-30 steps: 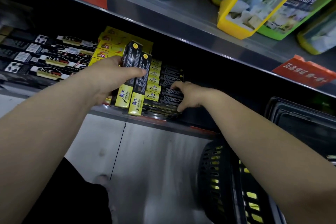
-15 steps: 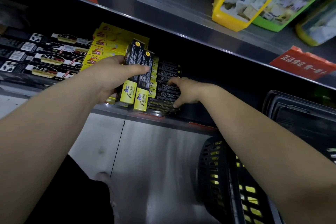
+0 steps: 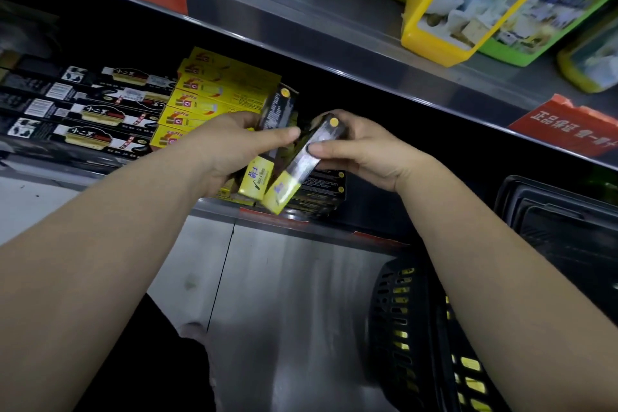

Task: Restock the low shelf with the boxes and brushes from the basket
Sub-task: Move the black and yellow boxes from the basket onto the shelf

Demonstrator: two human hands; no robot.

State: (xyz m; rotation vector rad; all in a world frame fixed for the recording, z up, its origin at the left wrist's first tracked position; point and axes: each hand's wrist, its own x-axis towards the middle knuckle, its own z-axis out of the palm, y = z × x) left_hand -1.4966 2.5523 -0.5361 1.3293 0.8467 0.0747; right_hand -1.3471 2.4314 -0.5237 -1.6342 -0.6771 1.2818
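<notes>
While the basket [image 3: 398,328] sits low at the right, the left hand [image 3: 234,150] curls round the first box [image 3: 256,177] and the right hand [image 3: 364,150] pinches the second box [image 3: 294,174], both tilted before the front edge of the low shelf [image 3: 217,206], where matching boxes [image 3: 321,187] lie stacked.

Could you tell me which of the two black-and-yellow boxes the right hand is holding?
The slanted box nearer the camera, which the right hand pinches near its top. The more upright box behind it sits in the left hand.
</notes>
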